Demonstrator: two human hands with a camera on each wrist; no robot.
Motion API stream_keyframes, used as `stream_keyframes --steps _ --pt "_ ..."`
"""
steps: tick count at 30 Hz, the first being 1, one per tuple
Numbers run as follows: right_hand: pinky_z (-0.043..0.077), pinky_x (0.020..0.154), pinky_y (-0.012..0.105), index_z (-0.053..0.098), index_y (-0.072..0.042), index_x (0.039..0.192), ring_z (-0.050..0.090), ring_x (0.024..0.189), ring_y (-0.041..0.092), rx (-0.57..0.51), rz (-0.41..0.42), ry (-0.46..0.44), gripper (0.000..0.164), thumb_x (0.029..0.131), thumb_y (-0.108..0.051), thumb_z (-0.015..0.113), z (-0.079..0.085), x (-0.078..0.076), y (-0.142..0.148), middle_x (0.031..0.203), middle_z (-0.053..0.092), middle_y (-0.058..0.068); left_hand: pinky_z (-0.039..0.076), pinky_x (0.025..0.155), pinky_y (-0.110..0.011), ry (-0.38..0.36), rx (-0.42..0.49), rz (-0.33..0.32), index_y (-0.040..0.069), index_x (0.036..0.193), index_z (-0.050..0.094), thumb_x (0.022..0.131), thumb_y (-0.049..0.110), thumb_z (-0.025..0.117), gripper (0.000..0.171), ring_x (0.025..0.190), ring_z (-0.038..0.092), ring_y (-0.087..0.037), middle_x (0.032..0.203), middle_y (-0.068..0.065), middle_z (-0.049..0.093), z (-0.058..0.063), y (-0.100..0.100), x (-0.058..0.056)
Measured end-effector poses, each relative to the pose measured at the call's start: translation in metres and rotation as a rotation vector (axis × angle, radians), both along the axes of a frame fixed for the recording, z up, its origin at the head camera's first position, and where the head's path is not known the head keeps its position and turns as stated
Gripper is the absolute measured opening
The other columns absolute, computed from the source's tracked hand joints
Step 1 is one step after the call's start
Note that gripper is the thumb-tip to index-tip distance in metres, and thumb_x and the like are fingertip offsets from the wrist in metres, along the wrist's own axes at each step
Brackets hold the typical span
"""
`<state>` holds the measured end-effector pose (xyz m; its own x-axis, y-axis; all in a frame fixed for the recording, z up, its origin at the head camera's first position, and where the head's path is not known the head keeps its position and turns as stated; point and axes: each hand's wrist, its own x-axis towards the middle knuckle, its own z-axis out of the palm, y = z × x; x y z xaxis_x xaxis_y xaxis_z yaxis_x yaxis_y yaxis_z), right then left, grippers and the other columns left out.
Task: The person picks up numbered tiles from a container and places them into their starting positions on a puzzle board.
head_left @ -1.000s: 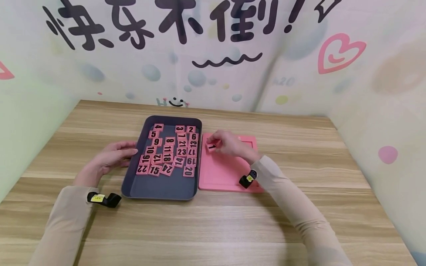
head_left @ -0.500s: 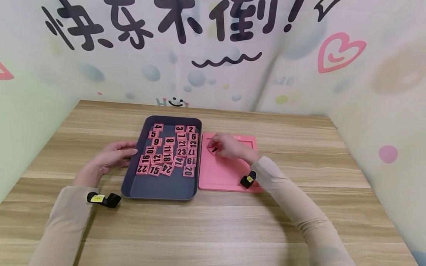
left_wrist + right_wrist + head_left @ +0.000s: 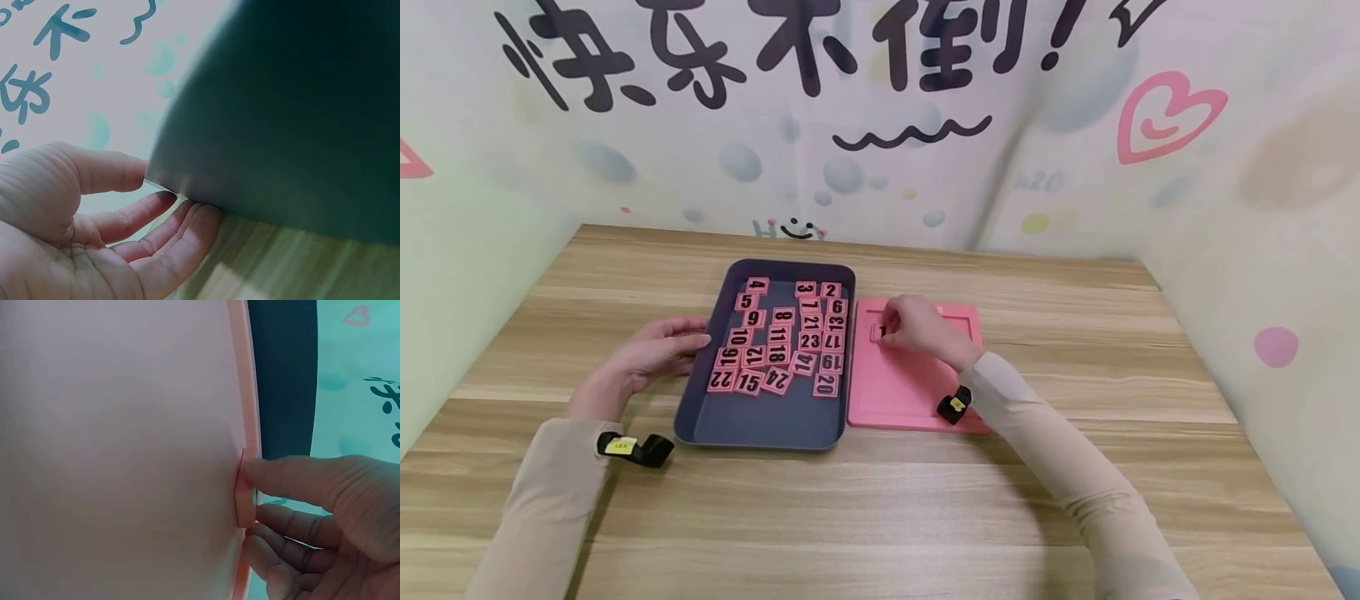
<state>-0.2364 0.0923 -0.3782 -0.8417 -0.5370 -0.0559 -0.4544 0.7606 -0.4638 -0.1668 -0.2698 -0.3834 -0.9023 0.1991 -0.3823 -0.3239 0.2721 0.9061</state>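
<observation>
My left hand [image 3: 651,354] holds the left rim of a dark blue-grey tray [image 3: 760,425] in the head view; its thumb and fingertips meet the edge [image 3: 187,181] in the left wrist view. Many pink number tiles [image 3: 810,342] lie face up in the tray, turned various ways. Beside it on the right lies a pink puzzle board [image 3: 887,392] with a raised rim. Over its upper left part, my right hand [image 3: 917,329] pinches the tile numbered 1 [image 3: 877,332]. In the right wrist view this tile [image 3: 245,497] stands against the board's rim [image 3: 248,400], thumb on one side.
A wooden table [image 3: 880,517] carries the tray and board. Behind it hangs a printed cloth [image 3: 700,183] with large black characters. A black camera sits on each wrist, the left one [image 3: 636,450] near the tray's lower left side.
The number 1 tile, pinched in my right hand, has turned and shifted slightly right over the board; the hand now hides most of it. My left hand and the tray have stayed in place.
</observation>
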Motion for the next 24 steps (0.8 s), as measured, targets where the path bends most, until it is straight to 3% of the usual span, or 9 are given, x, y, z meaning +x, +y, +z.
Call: stream_keyframes --steps 8,24 --pt "0.049 0.072 0.029 0.067 0.004 0.095 0.058 0.076 0.02 -0.02 -0.021 0.009 0.021 0.078 -0.005 0.075 0.001 -0.007 -0.009 0.083 0.063 0.01 0.052 0.076 -0.026 -0.001 0.005 0.001 -0.012 0.14 0.026 0.097 0.016 0.051 0.056 0.085 0.059 -0.005 0.1 0.003 0.057 0.001 0.0 0.0" --pt "0.05 0.074 0.031 0.067 0.003 0.095 0.057 0.079 0.021 0.044 -0.047 0.049 0.017 0.079 -0.001 0.071 0.004 -0.011 -0.017 0.09 0.064 0.012 0.052 0.076 -0.026 0.004 0.002 -0.004 -0.012 0.14 0.025 0.098 0.016 0.05 0.057 0.085 0.059 -0.005 0.105 -0.001 0.056 0.001 0.001 0.0"
